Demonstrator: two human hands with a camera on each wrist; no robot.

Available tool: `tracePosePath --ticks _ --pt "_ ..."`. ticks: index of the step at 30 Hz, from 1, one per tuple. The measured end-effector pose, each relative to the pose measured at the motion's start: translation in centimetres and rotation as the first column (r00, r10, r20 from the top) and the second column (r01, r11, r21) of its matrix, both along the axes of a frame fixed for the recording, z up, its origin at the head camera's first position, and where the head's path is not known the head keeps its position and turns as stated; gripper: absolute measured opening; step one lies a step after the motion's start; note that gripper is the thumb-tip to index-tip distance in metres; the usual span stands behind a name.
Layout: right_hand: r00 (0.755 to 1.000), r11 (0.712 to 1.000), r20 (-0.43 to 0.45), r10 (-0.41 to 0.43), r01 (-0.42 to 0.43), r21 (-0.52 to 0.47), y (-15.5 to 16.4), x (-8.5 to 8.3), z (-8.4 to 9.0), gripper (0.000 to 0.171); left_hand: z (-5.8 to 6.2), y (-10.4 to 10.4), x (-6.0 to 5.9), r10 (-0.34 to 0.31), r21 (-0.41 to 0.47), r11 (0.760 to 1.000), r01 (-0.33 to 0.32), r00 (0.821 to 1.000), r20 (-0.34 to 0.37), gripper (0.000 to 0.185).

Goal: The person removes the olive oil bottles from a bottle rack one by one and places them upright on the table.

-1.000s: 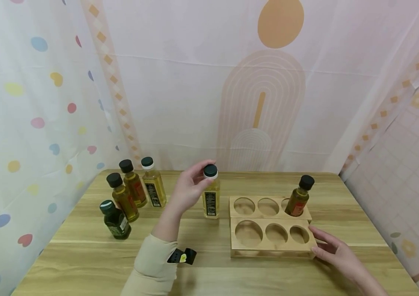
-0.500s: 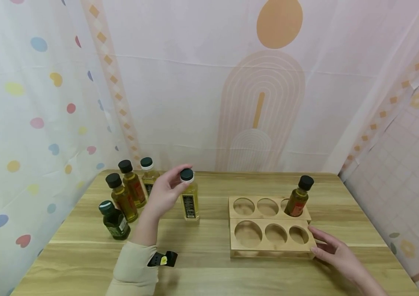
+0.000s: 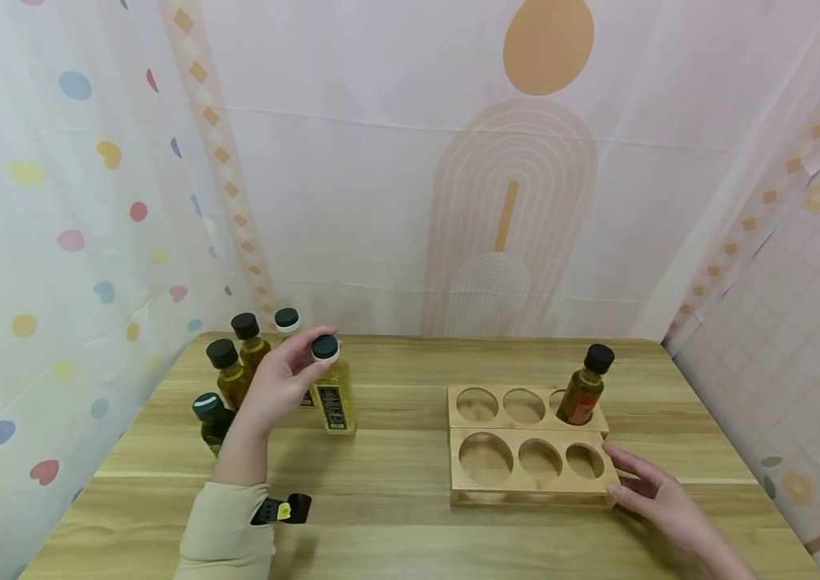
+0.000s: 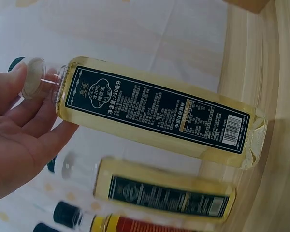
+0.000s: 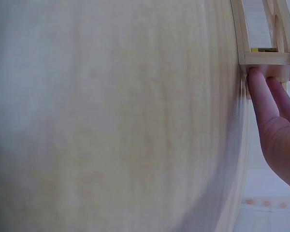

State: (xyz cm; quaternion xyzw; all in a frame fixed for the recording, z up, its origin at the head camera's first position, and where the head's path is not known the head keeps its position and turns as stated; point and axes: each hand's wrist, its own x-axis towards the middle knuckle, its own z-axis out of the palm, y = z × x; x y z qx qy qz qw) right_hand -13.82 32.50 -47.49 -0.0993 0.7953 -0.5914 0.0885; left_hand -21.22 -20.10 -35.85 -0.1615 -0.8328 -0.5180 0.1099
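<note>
Left hand [image 3: 275, 385] has the pale oil bottle [image 3: 333, 395] pinched by its cap and has carried it away from the wooden rack [image 3: 529, 445] back over by the other bottles [image 3: 239, 379], so the rack is being emptied; right hand [image 3: 652, 493] stays flat against the rack's corner, fingers relaxed. One amber bottle [image 3: 586, 387] is left in the back row, all on a wood-grain table [image 3: 395, 524] with pastel curtains [image 3: 55, 201] around.

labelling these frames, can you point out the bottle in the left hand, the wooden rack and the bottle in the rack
held bottle [image 3: 333, 401]: head view, label on its body
wooden rack [image 3: 529, 481]: head view, front wall
racked bottle [image 3: 583, 395]: head view, amber body
</note>
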Motion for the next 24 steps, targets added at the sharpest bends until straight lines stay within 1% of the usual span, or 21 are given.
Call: tracePosePath --ticks 10,13,15,19,22,24 --pt "1.000 1.000 -0.007 0.019 -0.019 -0.004 0.1 0.0 0.0 0.061 -0.2 -3.0 0.2 0.017 -0.035 0.999 -0.015 0.999 0.046 0.044" --pt "1.000 1.000 -0.016 0.003 -0.003 0.001 0.0 0.1 0.0 0.061 -0.3 -3.7 0.3 0.029 -0.037 0.999 -0.028 0.999 0.023 0.044" --pt "1.000 1.000 -0.020 -0.011 0.011 0.003 -0.1 0.1 0.0 0.061 -0.4 -4.1 0.3 0.024 -0.037 0.999 -0.024 1.000 -0.013 0.044" --pt "0.999 1.000 -0.022 -0.028 0.028 0.001 -0.3 0.1 0.0 0.061 -0.7 -4.9 0.1 -0.019 -0.018 1.000 0.017 0.997 -0.075 0.046" --pt "0.999 1.000 -0.028 -0.021 0.021 0.002 -0.2 0.1 0.0 0.060 -0.8 -5.2 0.0 -0.043 -0.002 0.999 0.043 0.995 -0.086 0.046" --pt "0.999 1.000 -0.034 -0.008 0.008 0.000 -0.2 0.1 0.0 0.060 -0.8 -5.4 -0.1 -0.044 -0.001 0.999 0.044 0.995 -0.085 0.046"
